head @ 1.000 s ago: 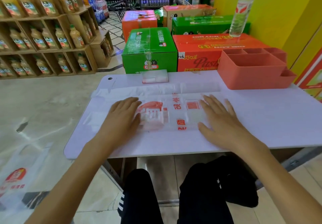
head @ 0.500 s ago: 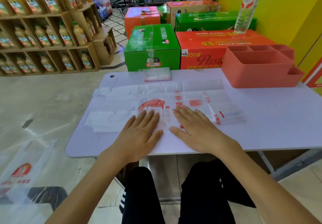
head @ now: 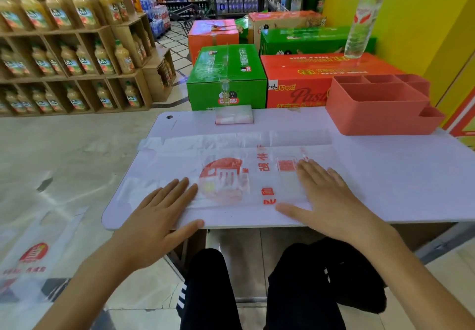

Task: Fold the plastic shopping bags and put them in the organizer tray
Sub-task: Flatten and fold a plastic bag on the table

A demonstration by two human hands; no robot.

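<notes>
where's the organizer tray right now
The organizer tray sits at the far right corner of the white table, in front of the red carton, beyond the right hand.

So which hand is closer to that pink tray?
Right. The right hand lies flat on the bag, below the tray; the left hand is across the table.

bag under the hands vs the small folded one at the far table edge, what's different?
The bag under the hands lies spread long across the white table; the folded bag is a compact rectangle. The spread one shows its red logo and lettering; the folded one shows only faint red. The left hand and right hand press the spread one flat; nothing touches the folded one. Both are clear plastic, and neither is in the organizer tray.
</notes>
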